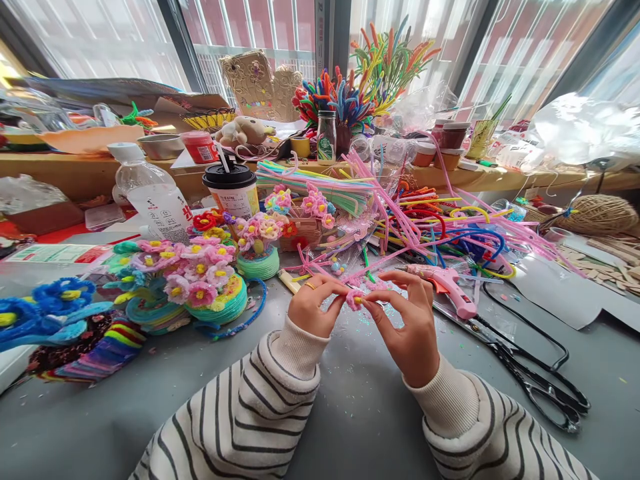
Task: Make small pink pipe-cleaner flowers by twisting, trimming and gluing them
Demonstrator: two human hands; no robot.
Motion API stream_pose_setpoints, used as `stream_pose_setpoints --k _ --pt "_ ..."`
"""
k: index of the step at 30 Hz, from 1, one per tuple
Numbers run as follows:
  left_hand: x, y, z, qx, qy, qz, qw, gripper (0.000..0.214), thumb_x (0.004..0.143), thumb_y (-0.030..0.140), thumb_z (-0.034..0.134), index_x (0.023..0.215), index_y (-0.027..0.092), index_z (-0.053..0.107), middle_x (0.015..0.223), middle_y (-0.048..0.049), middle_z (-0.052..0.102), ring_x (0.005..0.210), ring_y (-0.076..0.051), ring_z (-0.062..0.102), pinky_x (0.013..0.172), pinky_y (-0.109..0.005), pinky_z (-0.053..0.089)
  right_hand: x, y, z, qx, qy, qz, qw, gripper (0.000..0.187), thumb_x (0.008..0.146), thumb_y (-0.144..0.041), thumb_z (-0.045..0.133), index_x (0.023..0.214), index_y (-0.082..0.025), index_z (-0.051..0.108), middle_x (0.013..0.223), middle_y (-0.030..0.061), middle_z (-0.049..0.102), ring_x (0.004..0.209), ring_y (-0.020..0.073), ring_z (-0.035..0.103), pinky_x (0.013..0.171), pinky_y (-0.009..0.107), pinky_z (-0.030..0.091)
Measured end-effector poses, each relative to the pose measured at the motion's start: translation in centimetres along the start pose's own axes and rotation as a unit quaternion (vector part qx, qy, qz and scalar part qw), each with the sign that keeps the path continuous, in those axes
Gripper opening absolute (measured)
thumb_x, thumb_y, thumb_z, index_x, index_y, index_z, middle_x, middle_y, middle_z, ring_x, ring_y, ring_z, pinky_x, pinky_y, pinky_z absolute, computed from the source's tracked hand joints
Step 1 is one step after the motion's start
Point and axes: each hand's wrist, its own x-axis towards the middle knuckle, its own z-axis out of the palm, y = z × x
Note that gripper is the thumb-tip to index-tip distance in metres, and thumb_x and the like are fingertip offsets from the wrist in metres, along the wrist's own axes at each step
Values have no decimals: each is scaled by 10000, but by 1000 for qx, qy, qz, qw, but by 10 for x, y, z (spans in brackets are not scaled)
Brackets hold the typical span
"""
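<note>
Between my two hands, above the grey table [350,413], is a small pink pipe-cleaner flower [354,299] with a bit of yellow at its right side. My left hand [316,303] pinches its left edge between thumb and fingers. My right hand [413,327] pinches at the yellow part with thumb and index finger, its other fingers lifted. Behind the hands, loose pink pipe cleaners [400,217] spread over the table. Finished pink flowers [200,267] stand in a bunch to the left.
Right of my hands lie a pink glue gun [453,287] with a black cord and black-handled scissors [537,380]. On the left stand a plastic bottle [150,193], a lidded drink cup [230,190] and a striped woven pot [95,347]. A twine ball [603,213] sits far right.
</note>
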Motion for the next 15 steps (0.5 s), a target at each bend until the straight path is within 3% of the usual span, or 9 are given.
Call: stream_pose_setpoints --k 15 --pt "-1 1 1 -2 0 -7 1000 74 663 150 538 655 177 606 665 -28 605 662 -121 561 634 -244 455 0 -2 0 -20 2 -20 1000 78 687 -197 544 724 -225 607 931 42 485 888 201 413 789 374 330"
